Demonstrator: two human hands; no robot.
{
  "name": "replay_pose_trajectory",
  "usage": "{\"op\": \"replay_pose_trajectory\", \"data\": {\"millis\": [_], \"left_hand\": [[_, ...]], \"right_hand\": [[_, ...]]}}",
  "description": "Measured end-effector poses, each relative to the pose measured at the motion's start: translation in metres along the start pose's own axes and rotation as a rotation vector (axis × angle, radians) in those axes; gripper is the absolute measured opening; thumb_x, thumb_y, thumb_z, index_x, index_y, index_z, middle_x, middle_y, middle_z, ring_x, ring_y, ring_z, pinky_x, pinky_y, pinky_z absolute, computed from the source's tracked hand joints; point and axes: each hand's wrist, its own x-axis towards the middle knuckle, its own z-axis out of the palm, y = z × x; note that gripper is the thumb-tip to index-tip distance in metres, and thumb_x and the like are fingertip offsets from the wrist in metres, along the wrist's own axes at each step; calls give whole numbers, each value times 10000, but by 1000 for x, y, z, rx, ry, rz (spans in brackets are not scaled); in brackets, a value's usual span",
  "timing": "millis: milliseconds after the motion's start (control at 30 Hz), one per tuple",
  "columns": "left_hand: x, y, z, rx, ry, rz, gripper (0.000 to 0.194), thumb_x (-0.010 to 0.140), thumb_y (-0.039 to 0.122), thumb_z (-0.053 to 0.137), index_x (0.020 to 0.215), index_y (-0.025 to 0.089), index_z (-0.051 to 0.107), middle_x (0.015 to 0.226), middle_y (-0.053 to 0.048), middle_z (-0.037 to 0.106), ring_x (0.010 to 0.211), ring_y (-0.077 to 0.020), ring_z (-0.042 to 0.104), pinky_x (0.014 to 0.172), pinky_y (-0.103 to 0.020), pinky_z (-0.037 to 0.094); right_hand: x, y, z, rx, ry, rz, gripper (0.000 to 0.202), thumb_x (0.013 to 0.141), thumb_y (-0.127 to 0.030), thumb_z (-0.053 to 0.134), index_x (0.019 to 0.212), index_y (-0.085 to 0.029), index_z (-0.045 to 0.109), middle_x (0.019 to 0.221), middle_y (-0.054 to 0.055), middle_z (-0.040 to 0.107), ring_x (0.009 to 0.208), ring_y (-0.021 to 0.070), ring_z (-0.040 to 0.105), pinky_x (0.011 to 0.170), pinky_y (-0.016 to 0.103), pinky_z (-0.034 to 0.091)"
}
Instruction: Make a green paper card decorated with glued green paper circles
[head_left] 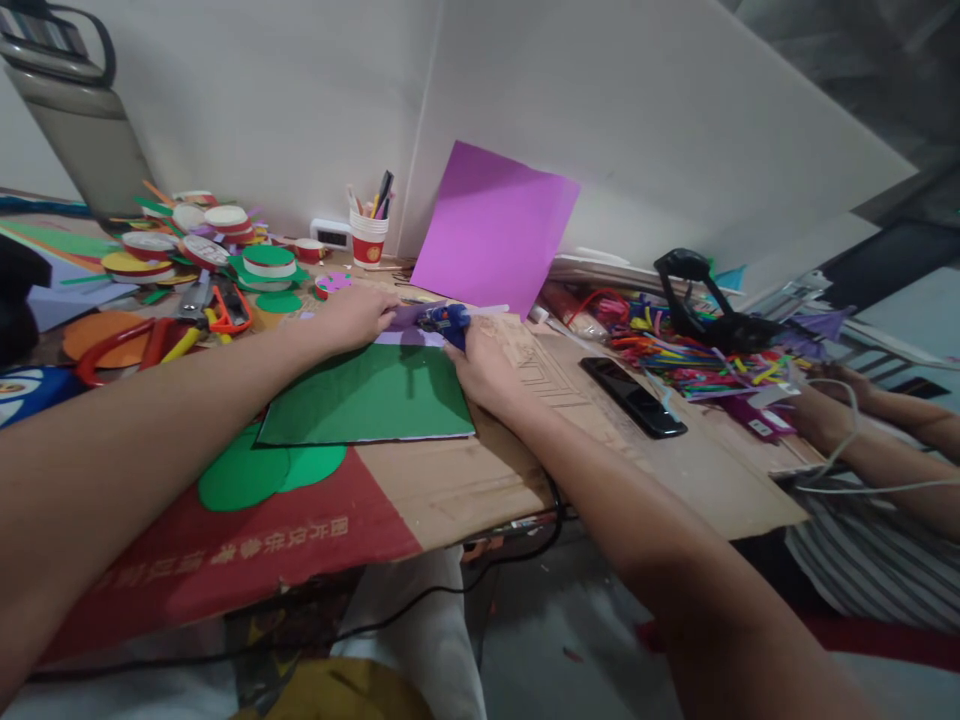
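My right hand (487,368) is closed round a blue glue gun (448,322), its nozzle pointing left. Under the nozzle lies a purple paper piece (405,318), and my left hand (351,318) pinches its left end between thumb and fingers. In front of both hands a green sheet (371,400) lies flat, with a pale lilac strip showing along its far edge. Green paper circles (244,475) stick out from under its near left side. A larger purple sheet (495,230) leans against the wall behind my hands.
Paper hats (270,262), red-handled scissors (112,350) and cutters crowd the left. A paper cup (369,240) with pens stands at the wall. To the right are a black phone (634,397), colourful pipe cleaners (675,350) and another person's arms. A black cable hangs off the front edge.
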Motion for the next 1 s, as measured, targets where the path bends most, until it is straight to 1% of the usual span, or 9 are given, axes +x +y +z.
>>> {"op": "replay_pose_trajectory", "data": {"millis": [100, 233, 333, 467, 633, 767, 867, 933, 1000], "left_hand": [[0, 0, 1, 3, 1, -2, 380, 896, 296, 380, 1118, 208, 676, 1048, -79, 698, 935, -254, 629, 790, -330, 442], [-1, 1, 0, 35, -13, 1, 379, 901, 288, 367, 1094, 194, 679, 1073, -86, 693, 948, -255, 626, 786, -331, 445], [-2, 3, -2, 50, -17, -3, 374, 904, 278, 364, 1091, 186, 675, 1078, -90, 690, 958, -257, 624, 770, -327, 446], [-3, 4, -3, 58, -15, -10, 365, 902, 282, 384, 1110, 197, 672, 1059, -87, 696, 939, -257, 631, 750, -319, 443], [-2, 3, -2, 60, -10, 5, 365, 893, 279, 393, 1105, 206, 682, 1035, -81, 702, 933, -251, 633, 745, -309, 438], [-1, 2, -1, 46, -10, -7, 374, 890, 295, 392, 1100, 209, 689, 1023, -87, 704, 922, -262, 634, 734, -322, 441], [-1, 2, -1, 37, -13, -16, 368, 884, 298, 402, 1094, 219, 694, 1027, -81, 706, 929, -258, 631, 748, -322, 442], [0, 2, -1, 33, -5, -2, 369, 882, 292, 404, 1103, 229, 693, 1040, -74, 706, 934, -253, 630, 758, -321, 441], [0, 2, -1, 32, 4, 21, 372, 881, 286, 404, 1105, 226, 696, 1037, -77, 707, 929, -253, 631, 770, -324, 440]], "right_hand": [[-2, 5, -3, 17, 50, 9, 286, 894, -297, 494, 1136, -146, 523, 1064, 165, 655, 1032, 304, 616, 873, 435, 482], [-5, 9, -7, 65, 92, 25, 323, 897, -325, 493, 1171, -155, 522, 1120, 158, 646, 1087, 301, 598, 905, 433, 473], [-5, 6, -9, 60, 78, 47, 331, 897, -317, 486, 1177, -144, 524, 1127, 171, 643, 1100, 313, 591, 910, 444, 466], [-4, 1, -10, 44, 65, 85, 328, 900, -344, 476, 1142, -132, 539, 1104, 178, 648, 1058, 312, 606, 896, 441, 467], [-5, 9, -16, 69, 71, 51, 307, 884, -320, 494, 1136, -153, 550, 1125, 150, 647, 1044, 274, 608, 899, 407, 463], [-4, 15, -21, 40, 81, 49, 254, 848, -268, 519, 1060, -140, 579, 1068, 153, 657, 979, 267, 616, 861, 397, 470], [-1, 14, -22, 42, 70, 68, 230, 849, -272, 509, 1021, -141, 586, 1011, 154, 668, 931, 269, 626, 815, 385, 479], [0, 11, -22, 44, 65, 72, 214, 855, -284, 503, 995, -149, 593, 974, 149, 673, 927, 272, 629, 805, 376, 480], [-1, 8, -24, 32, 77, 56, 207, 855, -279, 506, 992, -153, 596, 987, 153, 671, 963, 279, 623, 833, 378, 472]]}}
